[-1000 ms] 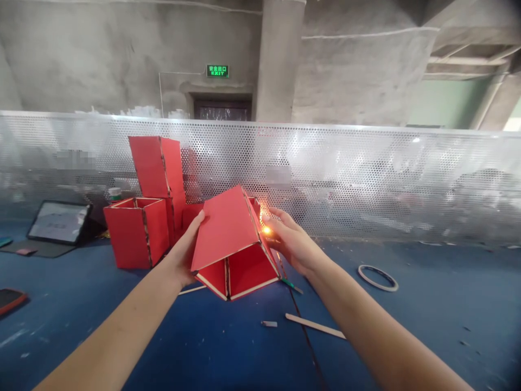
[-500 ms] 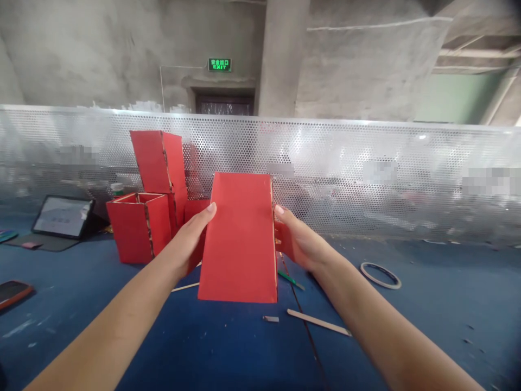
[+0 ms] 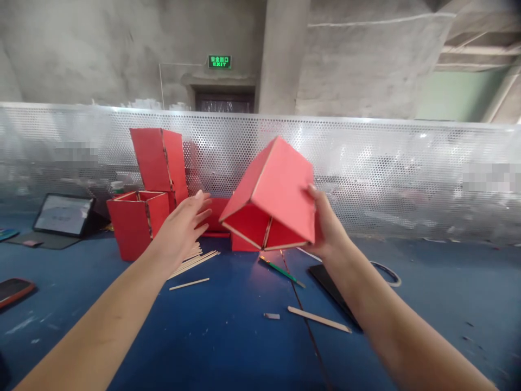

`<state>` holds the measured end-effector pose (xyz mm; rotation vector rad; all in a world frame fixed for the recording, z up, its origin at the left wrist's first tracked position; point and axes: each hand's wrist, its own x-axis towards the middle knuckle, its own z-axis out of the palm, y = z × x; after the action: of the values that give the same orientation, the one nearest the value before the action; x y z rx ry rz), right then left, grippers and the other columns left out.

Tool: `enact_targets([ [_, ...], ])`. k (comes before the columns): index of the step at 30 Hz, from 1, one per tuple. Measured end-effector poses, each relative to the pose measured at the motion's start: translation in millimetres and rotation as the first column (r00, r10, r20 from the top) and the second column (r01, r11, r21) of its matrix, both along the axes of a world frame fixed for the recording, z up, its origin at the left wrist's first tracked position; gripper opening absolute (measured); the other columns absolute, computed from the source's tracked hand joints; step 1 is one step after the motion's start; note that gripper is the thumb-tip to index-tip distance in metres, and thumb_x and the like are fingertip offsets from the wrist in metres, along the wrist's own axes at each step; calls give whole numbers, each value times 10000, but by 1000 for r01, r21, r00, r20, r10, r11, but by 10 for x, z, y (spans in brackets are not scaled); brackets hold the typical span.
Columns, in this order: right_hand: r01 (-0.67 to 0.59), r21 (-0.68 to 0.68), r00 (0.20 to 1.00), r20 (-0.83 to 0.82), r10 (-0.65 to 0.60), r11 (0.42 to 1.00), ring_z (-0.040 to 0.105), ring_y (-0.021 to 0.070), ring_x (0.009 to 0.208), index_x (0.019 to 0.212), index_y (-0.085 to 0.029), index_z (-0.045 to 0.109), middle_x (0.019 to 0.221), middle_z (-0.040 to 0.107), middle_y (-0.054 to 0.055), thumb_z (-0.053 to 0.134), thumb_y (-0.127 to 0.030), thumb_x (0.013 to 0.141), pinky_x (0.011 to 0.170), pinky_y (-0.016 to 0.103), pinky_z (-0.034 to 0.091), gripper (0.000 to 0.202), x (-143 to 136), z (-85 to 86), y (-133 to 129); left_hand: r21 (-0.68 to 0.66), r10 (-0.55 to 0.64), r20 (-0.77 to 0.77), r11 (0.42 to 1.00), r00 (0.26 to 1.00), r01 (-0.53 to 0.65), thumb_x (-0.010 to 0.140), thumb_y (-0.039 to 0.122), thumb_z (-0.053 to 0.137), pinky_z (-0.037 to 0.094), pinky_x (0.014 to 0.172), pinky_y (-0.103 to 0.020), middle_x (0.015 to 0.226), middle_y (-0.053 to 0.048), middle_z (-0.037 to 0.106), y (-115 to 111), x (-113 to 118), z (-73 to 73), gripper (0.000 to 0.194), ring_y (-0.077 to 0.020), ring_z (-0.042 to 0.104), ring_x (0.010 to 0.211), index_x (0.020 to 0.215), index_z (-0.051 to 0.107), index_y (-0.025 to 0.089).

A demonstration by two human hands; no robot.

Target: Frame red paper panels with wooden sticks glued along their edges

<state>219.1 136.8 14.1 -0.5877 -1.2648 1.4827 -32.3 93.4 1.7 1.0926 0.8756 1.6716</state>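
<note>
A red cardboard box (image 3: 287,187) is tilted in the air above the table, its open end turned down toward me. My right hand (image 3: 325,222) grips its right side, thumb on the outer face and the other fingers hidden behind. My left hand (image 3: 187,220) is off the box, to its left, fingers apart with nothing in them. Thin wooden sticks (image 3: 197,263) lie in a bunch below the left hand. Behind the hands, more red cardboard (image 3: 218,209) rests on the table, partly covered by the held box.
On the left stand an open-topped red box (image 3: 132,228) and a taller red stack (image 3: 152,157). A tablet (image 3: 63,214) and a phone (image 3: 15,292) lie farther left. A green craft knife (image 3: 283,271), a flat wooden stick (image 3: 319,319), a dark flat object (image 3: 331,288) and a tape roll (image 3: 393,277) lie rightward.
The box has swung from upright between both hands to tilted, moving up and right, showing its open end. My left hand has let go; my right hand still holds it.
</note>
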Motion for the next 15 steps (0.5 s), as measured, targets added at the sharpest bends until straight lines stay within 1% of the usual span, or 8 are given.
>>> enact_targets([
  [3,47,-132,979,-191,-72,990,688,289,1005,958,-258,666,887,771,40,546,-632,851,875,463,538,407,68,96,-57,-19,61,22,998,998,-60,882,390,645,413,1075,-405,1355,-59,625,4,-67,48,182,-263,550,1272,984,679,243],
  [4,51,-135,965,-249,-84,989,688,278,984,961,-256,671,888,771,34,531,-638,863,856,455,534,418,79,115,-80,-27,77,29,997,997,-76,880,361,644,418,1070,-406,1327,-60,643,-2,-78,65,153,-258,568,1246,964,684,239],
  [6,56,-98,932,-353,-87,994,682,262,978,950,-259,683,910,772,25,514,-647,875,851,436,524,430,93,127,-105,-38,95,39,995,995,-93,874,323,639,438,1050,-398,1262,-64,679,-17,-89,91,123,-248,606,1192,930,700,232],
  [8,76,-54,894,-439,-92,996,668,262,1027,910,-278,689,914,769,13,526,-640,869,881,422,521,399,111,109,-86,-42,104,45,994,994,-102,866,304,631,462,1018,-381,1204,-63,706,-25,-91,105,121,-239,636,1140,896,718,226],
  [10,78,2,876,-478,-67,997,634,279,1126,888,-313,686,952,765,-2,533,-644,850,920,438,522,366,140,75,-32,-45,110,52,993,993,-108,854,290,628,481,985,-371,1156,-58,724,-21,-93,106,122,-233,655,1096,872,730,224],
  [12,64,49,882,-470,-34,997,584,299,1224,907,-347,683,1045,753,-18,520,-682,818,940,473,525,383,176,43,30,-48,118,62,992,991,-115,847,281,625,489,964,-366,1108,-56,738,-9,-98,100,125,-228,665,1067,859,734,222],
  [15,70,32,894,-446,-48,997,546,308,1279,935,-363,678,1136,727,-28,518,-719,761,943,492,531,427,218,25,83,-54,134,79,990,988,-130,835,272,631,497,934,-347,1033,-50,751,11,-107,92,122,-221,675,1042,853,736,213],
])
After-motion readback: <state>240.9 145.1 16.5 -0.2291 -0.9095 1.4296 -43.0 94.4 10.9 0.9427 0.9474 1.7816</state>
